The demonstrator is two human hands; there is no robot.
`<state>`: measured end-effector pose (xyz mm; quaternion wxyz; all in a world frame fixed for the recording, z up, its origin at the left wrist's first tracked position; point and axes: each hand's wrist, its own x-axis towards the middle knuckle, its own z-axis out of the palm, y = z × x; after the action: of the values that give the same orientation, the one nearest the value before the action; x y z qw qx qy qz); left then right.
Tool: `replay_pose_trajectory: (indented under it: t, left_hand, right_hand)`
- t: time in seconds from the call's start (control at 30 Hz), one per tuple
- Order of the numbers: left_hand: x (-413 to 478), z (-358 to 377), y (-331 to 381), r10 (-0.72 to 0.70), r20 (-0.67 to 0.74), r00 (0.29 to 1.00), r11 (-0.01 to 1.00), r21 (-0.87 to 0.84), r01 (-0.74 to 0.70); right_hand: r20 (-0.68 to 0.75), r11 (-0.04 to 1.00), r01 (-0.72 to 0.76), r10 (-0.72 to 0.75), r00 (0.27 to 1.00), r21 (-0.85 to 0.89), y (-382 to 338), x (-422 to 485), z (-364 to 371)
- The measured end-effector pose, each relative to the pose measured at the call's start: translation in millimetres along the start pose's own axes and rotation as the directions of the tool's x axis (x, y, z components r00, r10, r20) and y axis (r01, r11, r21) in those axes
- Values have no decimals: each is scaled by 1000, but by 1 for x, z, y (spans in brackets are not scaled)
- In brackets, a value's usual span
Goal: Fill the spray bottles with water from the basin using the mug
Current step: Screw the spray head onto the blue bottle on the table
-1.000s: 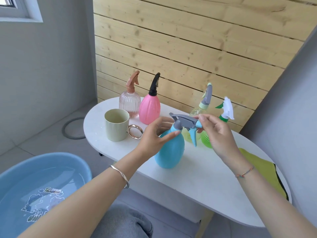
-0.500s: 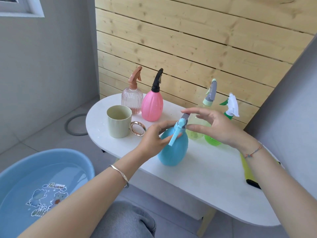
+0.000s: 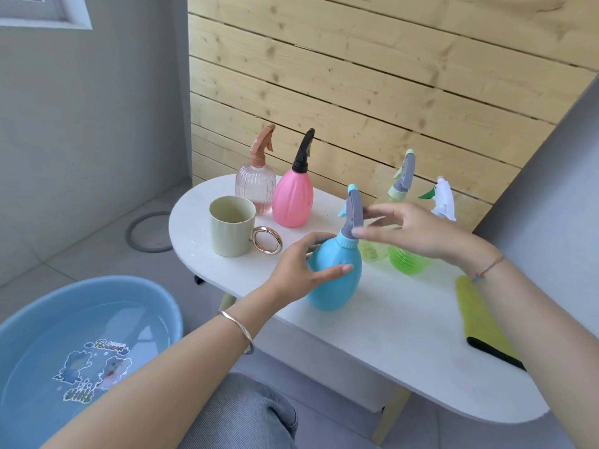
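A blue spray bottle [image 3: 337, 280] stands upright on the white table [image 3: 389, 319]. My left hand [image 3: 301, 270] wraps its body. My right hand [image 3: 411, 231] pinches its grey spray head [image 3: 354, 215] between thumb and fingers. A pale green mug [image 3: 230, 230] with a gold ring handle stands to the left. Behind it stand a clear pink ribbed bottle [image 3: 256, 186] and a solid pink bottle [image 3: 293, 196]. A yellowish bottle [image 3: 402, 183] and a green bottle [image 3: 410, 260] stand partly hidden behind my right hand. A blue basin [image 3: 74, 348] of water sits on the floor at lower left.
A yellow-green cloth [image 3: 483, 322] with a black edge lies on the table's right end. Wooden slats stand behind the table, a grey wall to the right. A round floor drain [image 3: 147, 233] lies left of the table. My knee [image 3: 243, 416] is below the table edge.
The grey spray head has turned on the blue bottle, from pointing sideways to pointing away from me. My right hand moved around it; my left hand kept its hold on the body.
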<state>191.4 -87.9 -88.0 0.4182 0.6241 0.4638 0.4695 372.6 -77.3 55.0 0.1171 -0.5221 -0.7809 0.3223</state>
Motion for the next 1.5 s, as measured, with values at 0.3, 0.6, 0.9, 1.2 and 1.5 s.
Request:
replay_pose_trajectory:
  t: [0.3, 0.6, 0.9, 1.2, 1.5]
  left_hand:
    - [-1, 4, -3, 5, -45, 999, 1000, 4, -5]
    - [-1, 6, -4, 0, -57, 998, 1000, 3, 0]
    - [-3, 7, -2, 1, -82, 997, 1000, -4, -1]
    - [-3, 7, -2, -6, -74, 997, 1000, -1, 6]
    - [-4, 6, 0, 1, -75, 997, 1000, 3, -1]
  right_hand:
    - [-397, 986, 136, -86, 914, 100, 12, 14, 45]
    - [-425, 989, 97, -135, 895, -109, 10, -8, 19]
    - [-447, 963, 54, -171, 878, -262, -2, 1, 2]
    - [-349, 979, 191, -205, 914, -75, -7, -16, -4]
    - [109, 969, 222, -233, 966, 106, 5, -5, -16]
